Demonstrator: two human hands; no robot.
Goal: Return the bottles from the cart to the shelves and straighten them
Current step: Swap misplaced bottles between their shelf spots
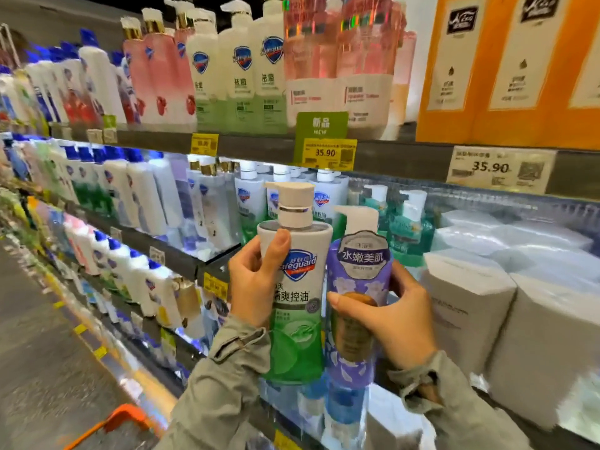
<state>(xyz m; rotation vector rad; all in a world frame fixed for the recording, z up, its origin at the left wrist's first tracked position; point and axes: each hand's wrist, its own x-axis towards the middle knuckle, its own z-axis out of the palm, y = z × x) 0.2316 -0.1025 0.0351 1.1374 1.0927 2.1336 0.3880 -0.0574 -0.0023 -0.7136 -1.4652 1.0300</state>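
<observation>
**Here, two bottles in hand at the shelves**

Both hands are up in front of the middle shelf (pixel 181 259), each gripping one pump bottle. The left hand (pixel 256 280) holds the green bottle (pixel 302 336), white on top and green below. Its thumb is curled over the front near the shoulder and its fingers go round the back, out of sight. The right hand (pixel 399 323) holds the purple bottle (pixel 345 368), with the thumb laid across the front over a brown patch on the label and the fingers wrapped round the right flank. Both bottles stand upright, side by side, labels toward the camera. Whether their flanks touch or only come very close cannot be told.

Behind the green bottle, on the middle shelf, stands a row of like white-and-green bottles (pixel 250 203). Behind the purple one are teal bottles (pixel 406 232). To the right of them lie white boxes (pixel 467 303), stacked along the shelf. The top shelf (pixel 259 146) carries pink and white pump bottles, then orange boxes (pixel 506 76) at the right. Yellow price tags (pixel 328 154) hang from its edge.

Only an orange corner of the cart (pixel 126 417) shows, low at the left, on the grey floor (pixel 42 352) and well apart from both bottles. Grey sleeves (pixel 224 378) cover both wrists.
</observation>
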